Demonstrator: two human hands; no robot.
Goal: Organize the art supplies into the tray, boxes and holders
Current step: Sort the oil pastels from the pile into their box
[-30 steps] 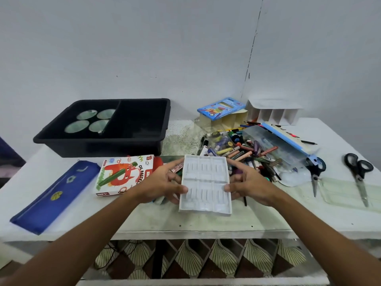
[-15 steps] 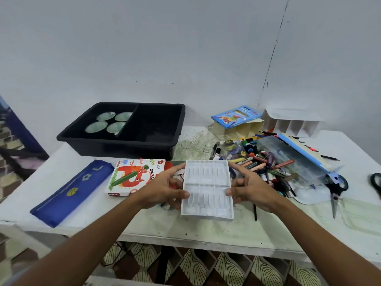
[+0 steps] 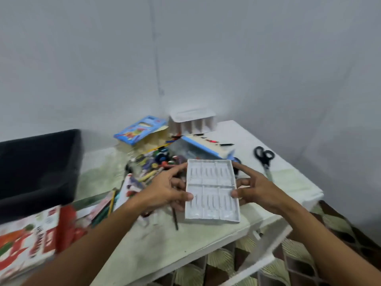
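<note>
Both forearms are bare to the frame's edge, the left hand and right hand ungloved

No legible text; lettering on red-white box blurred beyond reading.

White slotted tray between both hands, now further right (nearer the scissors).

Both arms reach forward, left hand and right hand gripping with curled fingers
</note>
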